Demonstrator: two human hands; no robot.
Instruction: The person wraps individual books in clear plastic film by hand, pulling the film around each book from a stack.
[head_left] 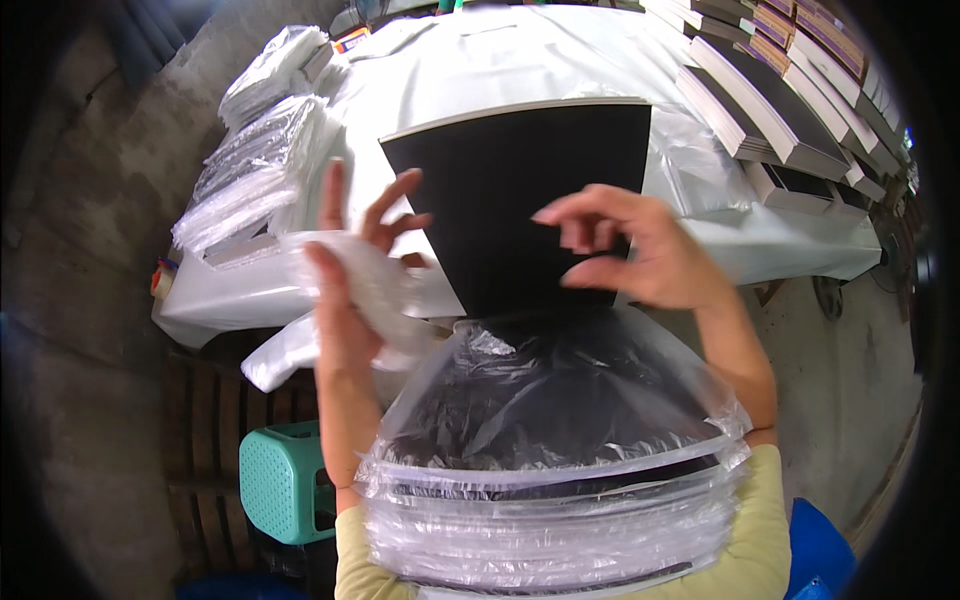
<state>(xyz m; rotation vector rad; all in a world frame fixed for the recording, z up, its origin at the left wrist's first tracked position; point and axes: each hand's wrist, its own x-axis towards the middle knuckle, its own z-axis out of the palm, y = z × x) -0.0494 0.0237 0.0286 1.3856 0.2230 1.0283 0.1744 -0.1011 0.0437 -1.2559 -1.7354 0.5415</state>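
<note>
A flat black panel (530, 190) with a pale far edge lies on the white-covered table in front of me. My left hand (355, 265) is over its left side, somewhat blurred. A crumpled translucent plastic bag (375, 290) is caught between its thumb and palm, while the other fingers spread upward. Above the panel's right side, my right hand (635, 245) curves with thumb and fingers apart, nothing between them. Close to my body, between my forearms, sits a stack of black panels in clear plastic (560, 480). The top one's wrapping reaches toward the table edge.
Plastic-wrapped packs (250, 170) are piled at the table's left. Black-topped, pale-edged stacks (770, 110) fill its far right. White sheeting covers the table (470, 50). A green stool (282, 480) stands low on the left, and something blue (822, 545) lies at the lower right.
</note>
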